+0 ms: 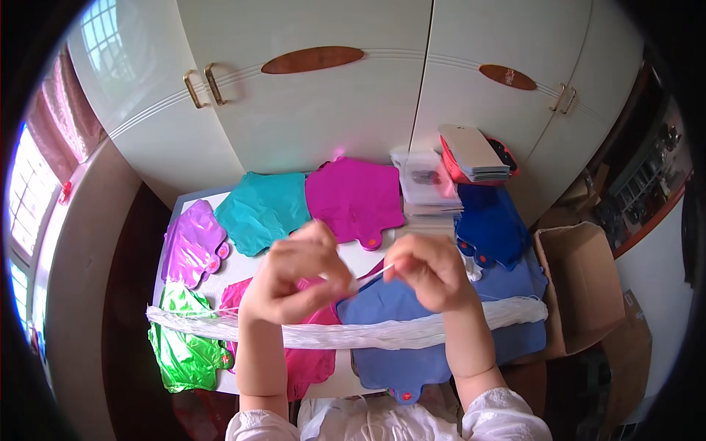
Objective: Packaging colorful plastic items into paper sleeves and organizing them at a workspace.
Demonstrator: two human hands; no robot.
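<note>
My left hand (298, 272) and my right hand (434, 272) are raised over the middle of the table, both with fingers pinched. A short stretch of thin white string (376, 275) runs between their fingertips; the left hand is somewhat blurred. Beneath my forearms, a long bundle of white string (368, 336) lies across the table from left to right. Under it are what look like flat, uninflated foil balloons: a green one (184, 360), a pink one (312, 367) and a blue-grey one (401, 367) with a red dot on its tab.
More flat foil pieces lie farther back: purple (193, 242), teal (263, 209), magenta (354, 200) and dark blue (494, 229). Clear plastic packets (426, 180) and a red basket (454, 167) with cards stand by the white cabinet (316, 110). An open cardboard box (581, 287) adjoins the table's right side.
</note>
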